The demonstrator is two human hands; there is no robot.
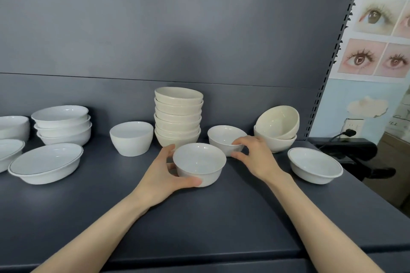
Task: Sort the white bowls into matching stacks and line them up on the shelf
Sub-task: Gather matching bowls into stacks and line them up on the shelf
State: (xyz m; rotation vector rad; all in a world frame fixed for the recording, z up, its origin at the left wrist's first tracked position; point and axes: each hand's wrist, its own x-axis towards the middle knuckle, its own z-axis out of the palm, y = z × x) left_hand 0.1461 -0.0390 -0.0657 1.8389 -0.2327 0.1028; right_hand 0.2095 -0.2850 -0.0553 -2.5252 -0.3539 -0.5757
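Observation:
My left hand grips a small white bowl near the middle of the dark shelf, thumb at its front, fingers behind. My right hand holds the rim of a second small white bowl just behind it. A tall stack of cream bowls stands at the back centre. A single deep white bowl sits left of that stack. Two cream bowls rest at the right, the upper one tilted.
A stack of three wide white bowls and a rimmed shallow bowl lie at the left, with more bowls cut off by the frame edge. Another rimmed bowl sits at the shelf's right end. A slotted upright bounds the shelf.

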